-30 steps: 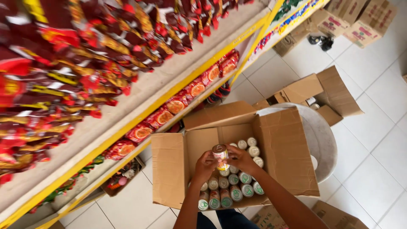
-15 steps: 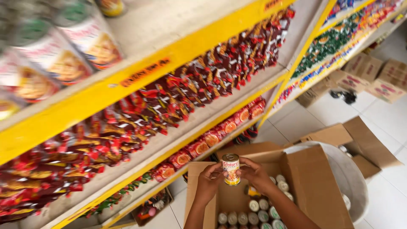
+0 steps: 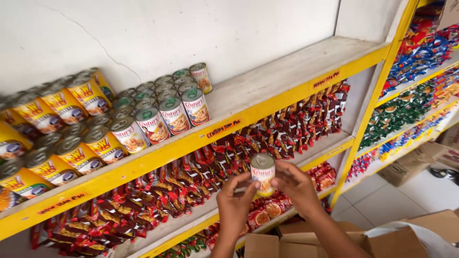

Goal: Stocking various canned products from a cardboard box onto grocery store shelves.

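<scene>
Facing yellow-edged shelves [image 3: 287, 102] by a white wall [image 3: 191, 28], both hands' fingers [image 3: 248, 188] clamp a can [image 3: 263, 173].

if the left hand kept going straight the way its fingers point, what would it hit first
The left hand points up and slightly right, fingers on the can. Past that, likely the red sachets, then the yellow shelf edge; depth is unclear.

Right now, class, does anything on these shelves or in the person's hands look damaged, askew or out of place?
Nothing stands out. Both hands, left and right, hold one small can upright. The cans on the top shelf stand in tidy rows, and the red packets below hang in order. A thin crack marks the wall.
</scene>
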